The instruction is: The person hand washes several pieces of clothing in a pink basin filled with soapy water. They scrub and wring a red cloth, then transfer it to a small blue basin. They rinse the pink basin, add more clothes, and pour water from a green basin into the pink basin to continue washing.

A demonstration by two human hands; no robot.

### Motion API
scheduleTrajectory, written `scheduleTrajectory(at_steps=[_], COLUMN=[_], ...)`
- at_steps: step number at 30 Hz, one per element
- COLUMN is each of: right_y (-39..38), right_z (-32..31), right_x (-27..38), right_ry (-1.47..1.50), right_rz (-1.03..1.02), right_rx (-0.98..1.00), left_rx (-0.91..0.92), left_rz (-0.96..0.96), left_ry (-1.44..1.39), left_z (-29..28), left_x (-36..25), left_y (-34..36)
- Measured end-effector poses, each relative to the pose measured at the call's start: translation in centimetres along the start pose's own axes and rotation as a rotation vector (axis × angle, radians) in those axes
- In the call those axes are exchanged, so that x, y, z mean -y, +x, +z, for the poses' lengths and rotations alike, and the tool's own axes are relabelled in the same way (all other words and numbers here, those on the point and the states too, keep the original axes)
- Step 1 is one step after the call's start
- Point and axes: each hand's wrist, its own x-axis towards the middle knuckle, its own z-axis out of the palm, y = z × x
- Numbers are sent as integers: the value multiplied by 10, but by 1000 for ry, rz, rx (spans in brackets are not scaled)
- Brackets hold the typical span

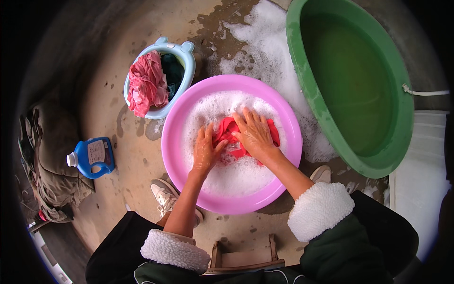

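A pink round basin (231, 202) full of white suds sits in front of me, with a wet red cloth (271, 133) in it. My left hand (206, 149) rests in the foam at the cloth's left side, fingers spread, its thumb near the fabric. My right hand (254, 135) lies over the cloth with its fingers stretched out and apart. Neither hand is visibly gripping the fabric. Part of the cloth is hidden under my hands and the suds.
A light blue tub (187, 64) holds pink clothes (145, 83) and dark ones. A green tub (350, 85) with water and a white hose (430, 93) is at right. A blue jug (94, 157), piled dark fabric (56, 146), a low wooden stool (243, 258) and spilled foam (255, 28) are around.
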Motion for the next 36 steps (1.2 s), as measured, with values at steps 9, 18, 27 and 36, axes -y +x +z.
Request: scheduleTrajectory(at_steps=[9,18,27,36], right_y=[6,14,-22,-1], right_z=[31,-1,-25,-28], right_x=[-10,-23,58,64], right_ry=[-21,1385,769,608], right_rz=[126,444,69,275], right_rx=[486,321,-155,-205], left_rx=[258,70,191,54], left_rz=[-348,-280,-749,-786], left_ry=[-110,-1476,-1633,-1644], left_z=[-3,5,-4,33], left_x=[14,12,-18,-27], left_y=[8,-21,0,-25])
